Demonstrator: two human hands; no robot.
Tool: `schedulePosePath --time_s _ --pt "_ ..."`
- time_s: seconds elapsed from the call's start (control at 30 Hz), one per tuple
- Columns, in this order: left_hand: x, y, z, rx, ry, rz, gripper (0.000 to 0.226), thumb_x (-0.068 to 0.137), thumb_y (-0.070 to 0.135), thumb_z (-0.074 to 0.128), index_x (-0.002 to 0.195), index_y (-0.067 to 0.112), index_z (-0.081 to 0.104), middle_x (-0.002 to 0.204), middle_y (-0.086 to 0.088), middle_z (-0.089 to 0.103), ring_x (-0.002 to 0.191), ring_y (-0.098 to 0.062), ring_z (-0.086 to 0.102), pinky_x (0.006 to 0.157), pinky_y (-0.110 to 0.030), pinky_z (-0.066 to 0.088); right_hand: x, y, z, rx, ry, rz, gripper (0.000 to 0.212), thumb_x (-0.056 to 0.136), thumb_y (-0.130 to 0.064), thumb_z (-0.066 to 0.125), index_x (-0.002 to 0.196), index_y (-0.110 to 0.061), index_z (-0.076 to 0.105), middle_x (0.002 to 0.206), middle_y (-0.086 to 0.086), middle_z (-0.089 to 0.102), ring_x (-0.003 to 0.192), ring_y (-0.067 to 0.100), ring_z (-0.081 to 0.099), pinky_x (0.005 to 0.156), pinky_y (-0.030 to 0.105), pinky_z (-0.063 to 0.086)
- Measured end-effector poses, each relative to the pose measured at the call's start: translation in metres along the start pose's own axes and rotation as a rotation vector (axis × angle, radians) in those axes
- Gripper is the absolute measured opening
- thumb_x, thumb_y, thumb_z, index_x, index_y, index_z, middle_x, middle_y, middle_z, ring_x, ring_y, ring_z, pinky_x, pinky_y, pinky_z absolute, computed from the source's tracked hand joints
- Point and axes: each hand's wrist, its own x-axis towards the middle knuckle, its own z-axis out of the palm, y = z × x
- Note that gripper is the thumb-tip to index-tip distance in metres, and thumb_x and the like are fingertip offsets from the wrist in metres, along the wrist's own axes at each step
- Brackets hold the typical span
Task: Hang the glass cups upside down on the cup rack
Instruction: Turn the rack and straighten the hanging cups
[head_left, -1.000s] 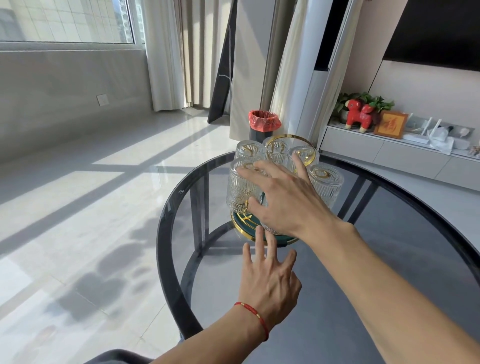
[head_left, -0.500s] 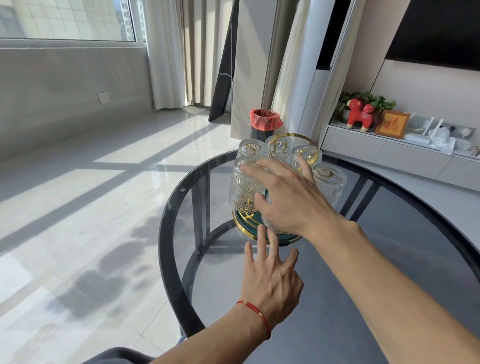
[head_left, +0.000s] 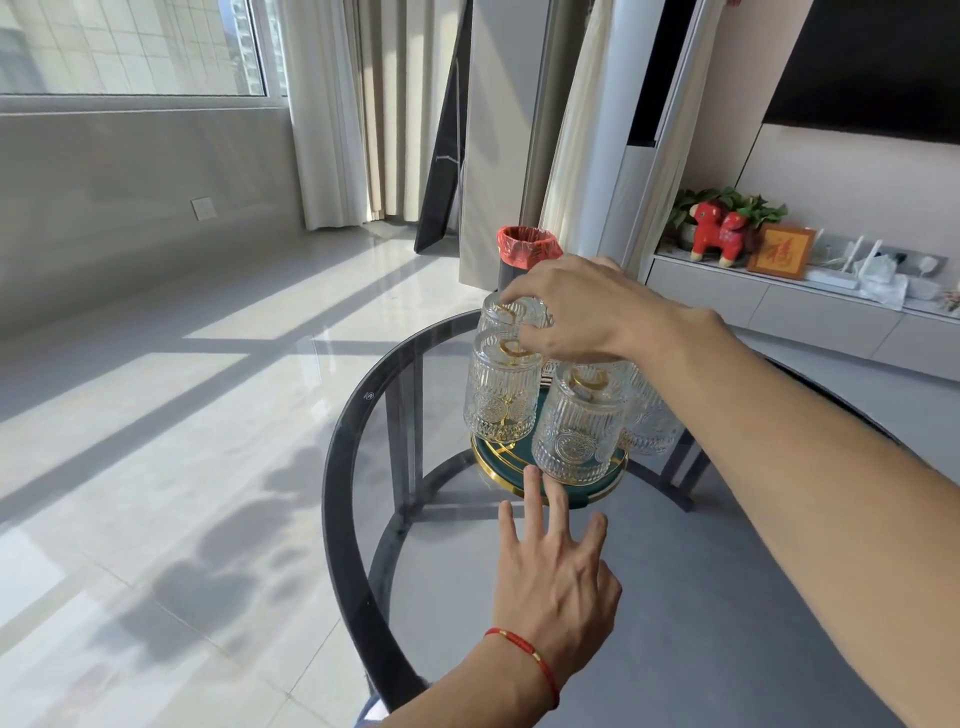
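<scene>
Several ribbed glass cups hang upside down on a cup rack with a round green, gold-rimmed base (head_left: 498, 461) near the far edge of the table. One cup (head_left: 502, 391) is at the front left, another cup (head_left: 577, 427) at the front middle, a third cup (head_left: 652, 423) at the right behind my forearm. My right hand (head_left: 584, 312) reaches over the top of the rack, fingers curled down among the upper cups; what they touch is hidden. My left hand (head_left: 553, 571) lies flat on the glass, fingers spread, fingertips touching the base's front rim.
The round dark glass table (head_left: 343, 467) has a black rim; the floor shows through it. A bin with a red liner (head_left: 527, 249) stands behind the rack. A low white cabinet (head_left: 779, 306) with a red toy and a frame runs along the right wall.
My right hand has risen from the front cup to the top of the rack, uncovering the front middle cup. My left hand stays at the base.
</scene>
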Motion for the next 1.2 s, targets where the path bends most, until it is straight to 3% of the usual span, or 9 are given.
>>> schedulePosePath --time_s 0.13,0.33,0.4,0.5,0.63,0.8,0.93,1.07,1.2 --pt "0.000 0.000 -0.001 0.024 0.012 -0.006 0.045 0.088 0.037 0.047 0.129 0.023 0.059 0.157 -0.031 0.035 0.151 -0.050 0.016 0.111 -0.066 0.036 0.014 0.004 -0.011 -0.016 -0.169 0.065 0.058 0.093 -0.049 0.045 0.148 -0.031 0.053 0.152 0.005 0.056 0.139 0.031 0.049 0.116 0.058 0.032" --pt "0.001 0.000 0.002 0.034 0.033 -0.009 0.046 0.085 0.037 0.052 0.128 0.021 0.061 0.154 -0.030 0.040 0.150 -0.050 0.022 0.109 -0.065 0.038 0.030 0.003 -0.007 0.117 -0.277 0.193 0.046 0.103 -0.013 0.030 0.134 0.005 0.060 0.140 0.024 0.060 0.131 0.042 0.052 0.109 0.054 0.039" --pt "0.001 0.000 0.003 0.033 0.033 -0.012 0.047 0.085 0.036 0.051 0.128 0.020 0.061 0.155 -0.030 0.038 0.150 -0.050 0.020 0.110 -0.066 0.037 0.034 0.009 -0.007 0.190 -0.296 0.179 0.050 0.105 -0.019 0.028 0.141 -0.002 0.057 0.149 0.022 0.054 0.137 0.041 0.049 0.114 0.055 0.035" --pt "0.002 0.001 0.003 0.019 0.020 -0.018 0.048 0.087 0.035 0.048 0.131 0.017 0.058 0.158 -0.030 0.033 0.152 -0.050 0.014 0.112 -0.066 0.033 0.040 0.014 -0.011 0.265 -0.330 0.161 0.054 0.106 -0.036 0.023 0.147 -0.022 0.056 0.156 0.007 0.050 0.142 0.029 0.044 0.111 0.042 0.031" --pt "0.002 0.000 0.002 0.004 0.010 -0.010 0.048 0.087 0.034 0.046 0.130 0.014 0.054 0.160 -0.030 0.029 0.152 -0.049 0.011 0.112 -0.065 0.032 0.050 0.015 -0.016 0.334 -0.356 0.243 0.065 0.087 -0.046 0.030 0.141 -0.030 0.063 0.156 -0.013 0.051 0.138 0.022 0.048 0.118 0.044 0.028" --pt "0.003 0.001 0.002 0.007 0.010 -0.013 0.050 0.086 0.034 0.046 0.130 0.013 0.055 0.160 -0.031 0.028 0.152 -0.049 0.012 0.112 -0.065 0.032 0.057 0.019 -0.012 0.390 -0.366 0.203 0.049 0.090 -0.039 0.034 0.123 -0.021 0.066 0.151 -0.010 0.057 0.133 0.026 0.052 0.118 0.048 0.030" --pt "0.003 0.001 0.003 0.006 -0.003 -0.019 0.051 0.086 0.034 0.046 0.132 0.014 0.054 0.161 -0.031 0.027 0.152 -0.049 0.011 0.113 -0.066 0.031 0.059 0.019 -0.007 0.436 -0.361 0.178 0.051 0.100 -0.031 0.033 0.137 -0.013 0.062 0.148 -0.001 0.058 0.131 0.019 0.048 0.099 0.033 0.035" --pt "0.003 0.001 0.003 0.018 -0.004 -0.022 0.050 0.085 0.035 0.049 0.129 0.014 0.056 0.159 -0.030 0.031 0.151 -0.050 0.016 0.111 -0.065 0.035 0.058 0.018 -0.008 0.368 -0.318 0.151 0.047 0.104 -0.030 0.033 0.136 -0.014 0.064 0.101 -0.021 0.058 0.121 0.022 0.052 0.098 0.037 0.036" --pt "0.003 0.000 0.003 0.008 0.001 -0.019 0.050 0.086 0.035 0.047 0.131 0.013 0.054 0.161 -0.030 0.028 0.152 -0.049 0.013 0.112 -0.066 0.032 0.058 0.018 -0.004 0.171 -0.299 0.081 0.038 0.112 -0.022 0.031 0.116 0.002 0.061 0.103 0.009 0.057 0.100 0.030 0.053 0.104 0.053 0.043"
